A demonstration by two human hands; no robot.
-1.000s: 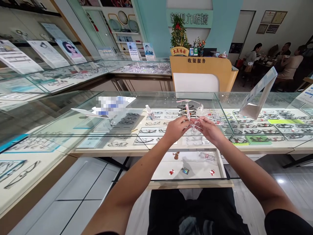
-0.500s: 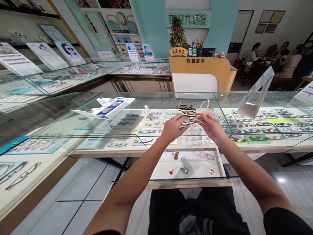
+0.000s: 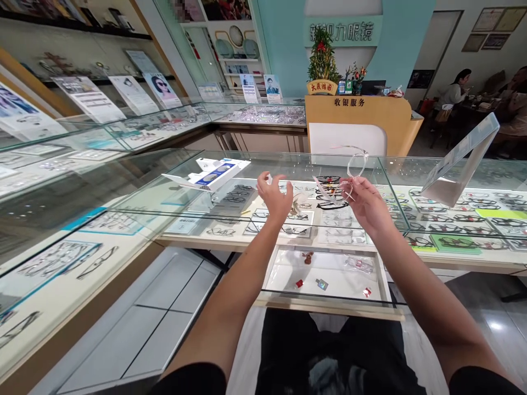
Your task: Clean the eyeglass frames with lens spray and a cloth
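Observation:
My right hand [image 3: 368, 204] pinches a pair of clear-framed glasses [image 3: 357, 164] by one side, above the glass counter. One rim stands up beyond my fingers, and a pale temple arm reaches down to the left. My left hand [image 3: 275, 197] is raised over the counter, its fingers curved and apart. A small white bottle [image 3: 269, 179] is mostly hidden behind that hand; whether the fingers touch it I cannot tell. Between my hands, a row of dark eyeglass frames [image 3: 329, 193] lies behind the clear pair.
An open white box [image 3: 216, 174] lies on the glass at the left. A standing sign [image 3: 461, 159] is on the right. Below the counter a pulled-out drawer [image 3: 288, 269] holds small packets. Eyeglass displays run along the left; people sit at the back right.
My left hand has let go of the clear glasses and moved left to the white bottle, its fingers spreading. My right hand keeps the glasses. The view has turned left.

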